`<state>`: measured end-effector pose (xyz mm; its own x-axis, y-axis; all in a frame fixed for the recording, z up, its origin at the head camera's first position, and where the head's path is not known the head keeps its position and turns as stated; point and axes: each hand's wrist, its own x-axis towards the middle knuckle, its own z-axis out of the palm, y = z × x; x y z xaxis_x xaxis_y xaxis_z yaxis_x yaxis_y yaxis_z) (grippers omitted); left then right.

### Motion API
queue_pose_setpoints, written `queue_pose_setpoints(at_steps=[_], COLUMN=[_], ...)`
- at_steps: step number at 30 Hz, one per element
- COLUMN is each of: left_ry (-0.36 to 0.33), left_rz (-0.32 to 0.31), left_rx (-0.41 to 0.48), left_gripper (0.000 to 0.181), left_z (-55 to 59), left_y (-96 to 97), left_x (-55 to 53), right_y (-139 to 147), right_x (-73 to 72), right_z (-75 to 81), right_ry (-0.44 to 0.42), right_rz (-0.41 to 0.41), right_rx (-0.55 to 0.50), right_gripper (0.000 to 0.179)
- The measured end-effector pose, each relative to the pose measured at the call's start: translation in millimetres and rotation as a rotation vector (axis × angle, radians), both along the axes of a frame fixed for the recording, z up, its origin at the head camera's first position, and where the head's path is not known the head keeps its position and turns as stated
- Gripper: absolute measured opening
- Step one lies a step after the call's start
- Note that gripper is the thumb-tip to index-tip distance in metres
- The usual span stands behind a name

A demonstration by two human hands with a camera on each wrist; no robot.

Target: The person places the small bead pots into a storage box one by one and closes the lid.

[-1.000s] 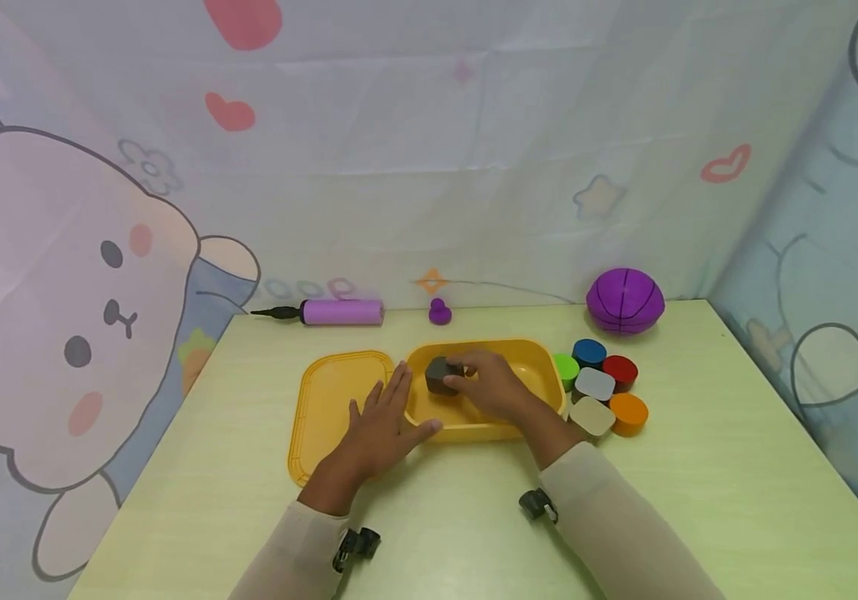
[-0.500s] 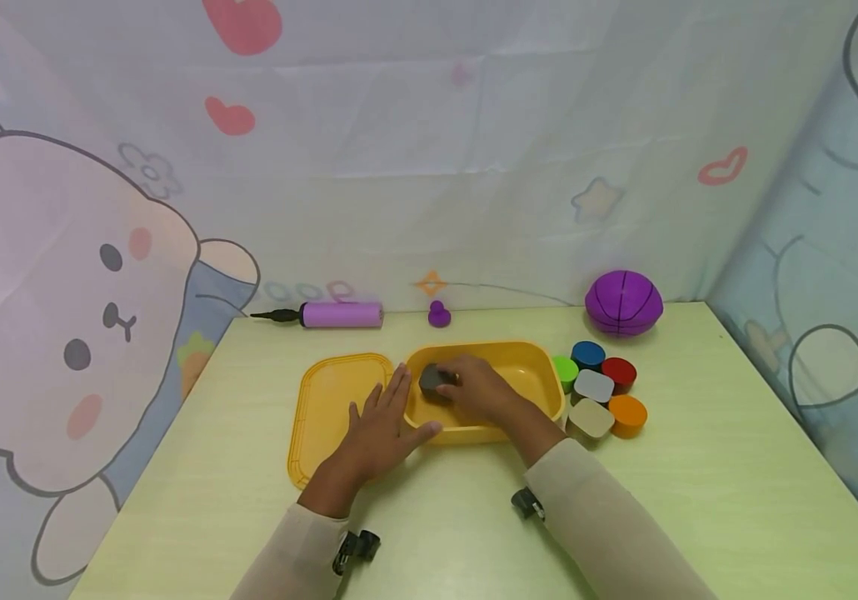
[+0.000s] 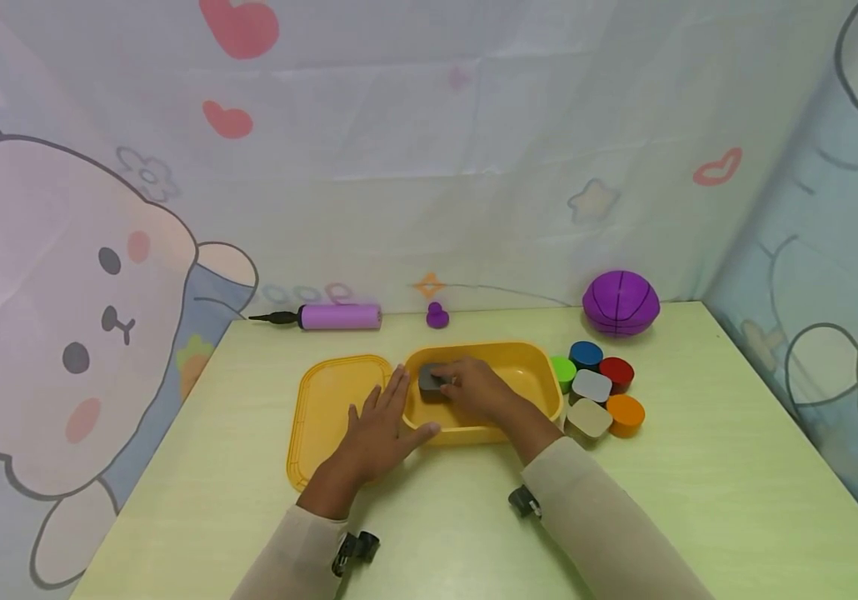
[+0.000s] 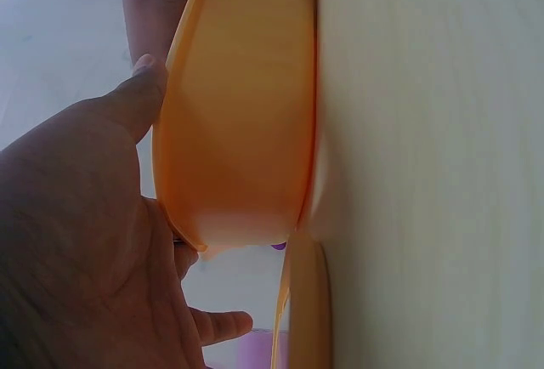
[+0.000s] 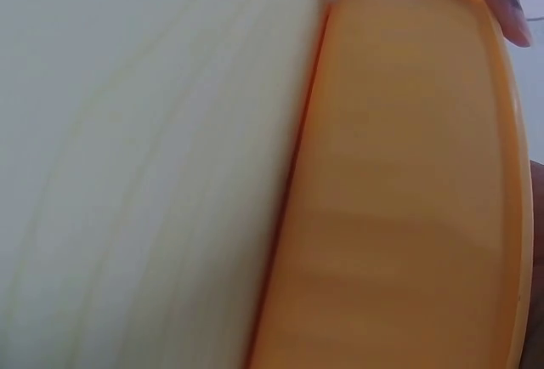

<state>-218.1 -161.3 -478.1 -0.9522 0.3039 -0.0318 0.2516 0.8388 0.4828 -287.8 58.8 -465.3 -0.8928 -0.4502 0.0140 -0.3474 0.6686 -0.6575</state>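
We see the left hand (image 3: 378, 437) reach forward from a pale sleeve (image 3: 294, 554), its fingers spread and fairly straight, thumb out to the side; in the left wrist view the thumb touches the tub's rim. The right hand (image 3: 483, 392) angles leftward over the tub, fingers bent, touching the dark grey block (image 3: 429, 385); we cannot tell whether they pinch it or simply rest on it.

On the backdrop (image 3: 429, 125), above the lavender pump (image 3: 341, 317), we notice faint rounded outlines (image 3: 307, 293), too unclear for us to say whether they are letters.

Among the containers, we find the yellow lid (image 3: 327, 417) lying flat on the worktop (image 3: 714, 467) at the left, partly beneath the left hand. Just beside it stands the yellow tub (image 3: 474, 434), uncovered, with the block inside at its left end. Beyond the tub sits a small purple toy (image 3: 437, 317). Right of the tub we see pieces clustered together: green (image 3: 564, 374), blue (image 3: 586, 354), grey (image 3: 591, 385), beige (image 3: 589, 418), red (image 3: 616, 373) and orange (image 3: 626, 415), with a purple ball (image 3: 621, 303) behind them.
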Motion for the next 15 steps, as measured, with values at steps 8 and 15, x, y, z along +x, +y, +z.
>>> queue_pose_setpoints(at_steps=[8, 15], left_ry=[0.000, -0.004], left_rz=[0.001, -0.006], left_rx=[0.003, 0.012], left_gripper=[0.106, 0.105], left_z=[-0.7, 0.4], left_y=[-0.2, -1.5], left_x=[-0.8, 0.6], right_y=[0.4, -1.6], right_x=[-4.4, -5.9], right_z=[-1.6, -0.8], right_ry=[-0.060, -0.129], right_rz=[-0.010, -0.037], right_rx=[-0.063, -0.138], right_gripper=[0.042, 0.043])
